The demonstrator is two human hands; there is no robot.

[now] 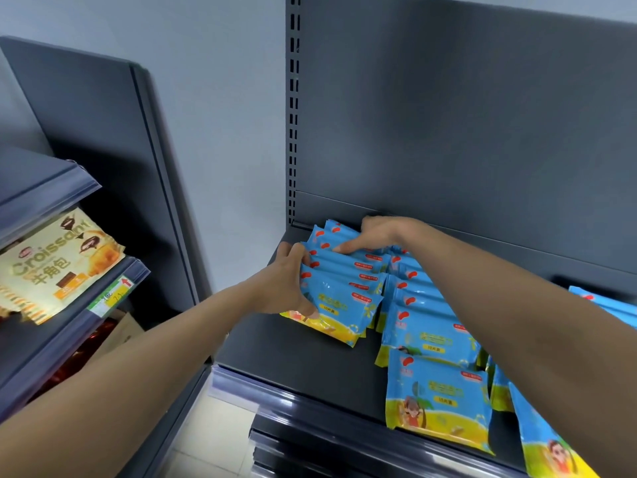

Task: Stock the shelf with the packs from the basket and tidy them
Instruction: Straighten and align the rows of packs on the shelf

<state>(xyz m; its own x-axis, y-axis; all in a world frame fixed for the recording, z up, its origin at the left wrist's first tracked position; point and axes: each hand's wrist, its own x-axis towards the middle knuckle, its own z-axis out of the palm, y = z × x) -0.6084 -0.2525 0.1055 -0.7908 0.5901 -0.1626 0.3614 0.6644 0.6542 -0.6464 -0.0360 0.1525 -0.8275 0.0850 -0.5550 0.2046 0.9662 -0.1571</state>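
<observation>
On the dark shelf (303,357), the leftmost row of blue-and-yellow packs (344,284) is held at both ends: the left hand (286,284) grips its front, thumb on the front pack, the right hand (375,236) curls over its rear packs, and a second row (431,326) lies just beside it.

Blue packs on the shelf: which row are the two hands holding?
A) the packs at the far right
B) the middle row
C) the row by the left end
C: the left hand and the right hand both grip the leftmost row of blue packs, next to the left end of the shelf.
</observation>
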